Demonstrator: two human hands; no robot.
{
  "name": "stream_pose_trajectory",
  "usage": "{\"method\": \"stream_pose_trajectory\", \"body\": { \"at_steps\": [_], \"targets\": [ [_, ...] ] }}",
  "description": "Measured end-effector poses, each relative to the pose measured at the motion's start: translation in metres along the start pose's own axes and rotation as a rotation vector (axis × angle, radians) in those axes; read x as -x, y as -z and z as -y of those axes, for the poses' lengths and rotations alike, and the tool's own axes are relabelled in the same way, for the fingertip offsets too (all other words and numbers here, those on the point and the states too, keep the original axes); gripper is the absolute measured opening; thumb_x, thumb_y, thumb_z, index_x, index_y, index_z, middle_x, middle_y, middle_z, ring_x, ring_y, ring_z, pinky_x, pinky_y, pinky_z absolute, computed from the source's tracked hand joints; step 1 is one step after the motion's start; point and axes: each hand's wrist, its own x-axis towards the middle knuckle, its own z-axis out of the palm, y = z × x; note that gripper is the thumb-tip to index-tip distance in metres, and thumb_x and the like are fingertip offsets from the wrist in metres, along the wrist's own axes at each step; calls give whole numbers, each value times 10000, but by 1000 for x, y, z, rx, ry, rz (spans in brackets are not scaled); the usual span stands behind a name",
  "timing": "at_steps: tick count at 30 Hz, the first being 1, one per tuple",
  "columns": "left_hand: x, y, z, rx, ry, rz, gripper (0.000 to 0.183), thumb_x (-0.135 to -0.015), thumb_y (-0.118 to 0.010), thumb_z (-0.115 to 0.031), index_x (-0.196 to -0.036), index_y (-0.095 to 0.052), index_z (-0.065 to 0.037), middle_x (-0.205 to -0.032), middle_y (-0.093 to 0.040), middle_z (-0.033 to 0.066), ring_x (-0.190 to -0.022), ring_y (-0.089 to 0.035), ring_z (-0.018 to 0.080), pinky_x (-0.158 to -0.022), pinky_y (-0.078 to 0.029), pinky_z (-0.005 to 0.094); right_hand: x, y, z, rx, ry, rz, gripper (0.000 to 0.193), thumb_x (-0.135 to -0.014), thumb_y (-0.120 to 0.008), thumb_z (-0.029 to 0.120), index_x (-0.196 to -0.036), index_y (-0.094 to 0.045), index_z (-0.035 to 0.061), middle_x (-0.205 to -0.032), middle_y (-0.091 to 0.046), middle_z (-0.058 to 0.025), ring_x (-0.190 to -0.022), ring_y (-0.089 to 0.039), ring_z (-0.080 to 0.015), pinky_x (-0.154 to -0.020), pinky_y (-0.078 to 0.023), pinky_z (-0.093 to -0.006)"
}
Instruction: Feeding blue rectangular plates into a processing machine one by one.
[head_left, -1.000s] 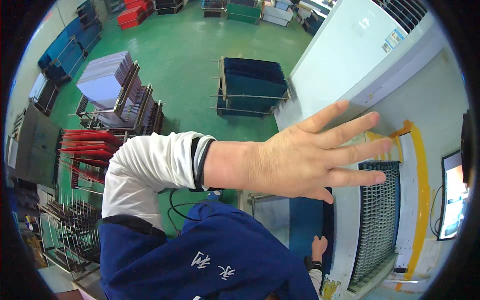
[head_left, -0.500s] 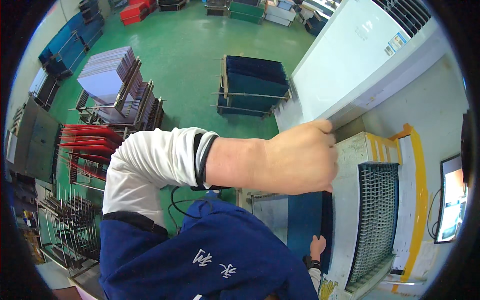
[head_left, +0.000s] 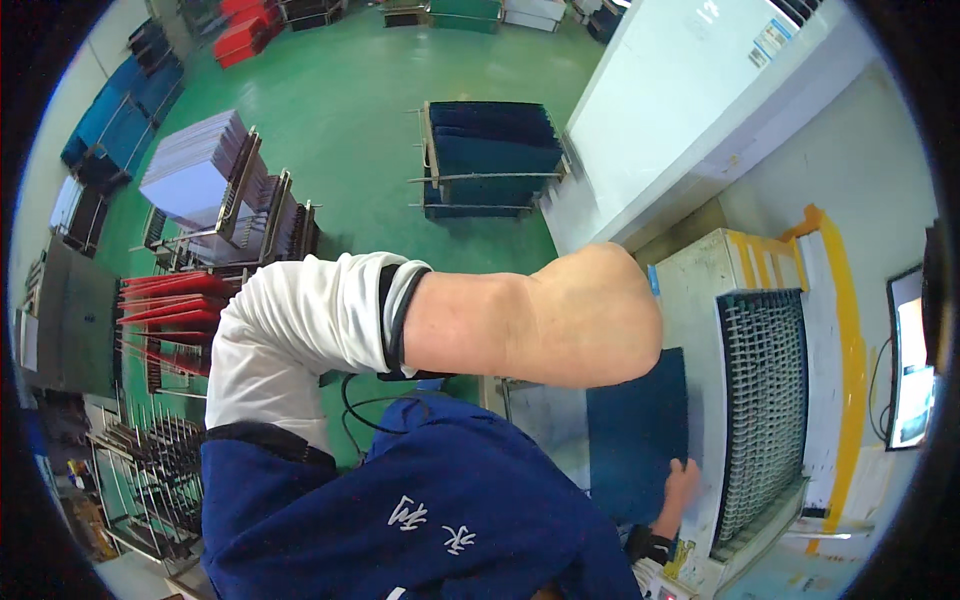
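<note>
A flat dark blue panel [head_left: 637, 430] lies over the pale work surface, right of my body. My right hand [head_left: 683, 482] is at its right edge, fingers bent over the edge and gripping it. A black band circles that wrist. Close to the camera, my left hand [head_left: 600, 315] reaches across from the left, above the panel's far end and covering part of it. Only the back of this hand shows; its bent fingers are hidden, so what they touch cannot be seen. A white sleeve is pushed up on the left forearm.
Right of the panel stands a pale machine [head_left: 690, 270] with a dark roller-like grille [head_left: 762, 420]. A rack of dark blue panels [head_left: 495, 150] stands on the green floor ahead. At left are racks of white panels [head_left: 195, 170] and red panels [head_left: 175, 300]. A screen [head_left: 908, 360] is far right.
The dark blue panel has shifted right toward the machine, and my right hand has moved right and a little farther away. My left hand has tipped, its knuckles turning out of sight.
</note>
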Motion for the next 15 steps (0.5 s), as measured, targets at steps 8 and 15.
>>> {"method": "stream_pose_trajectory", "body": {
  "at_steps": [8,15],
  "targets": [
    [-29,-9,-6,50,-61,55,133,-538,-635,-200,-549,-560,-90,-548,-560,66,-527,-598,247,-468,-454,365,-3,106,-54,-137,-139,2,369,-835,-651,261,-1026,-614,-53,-924,-628,-251,-861,-591,-370,-748,-462,-445],
    [-44,-37,-4,109,-97,49,172,-607,-643,-174,-592,-485,-111,-556,-481,41,-521,-538,243,-467,-411,386,37,87,-125,-287,-443,-221,325,-916,-598,221,-1148,-589,-7,-915,-652,-90,-745,-592,-192,-723,-496,-302]
  ]
}}
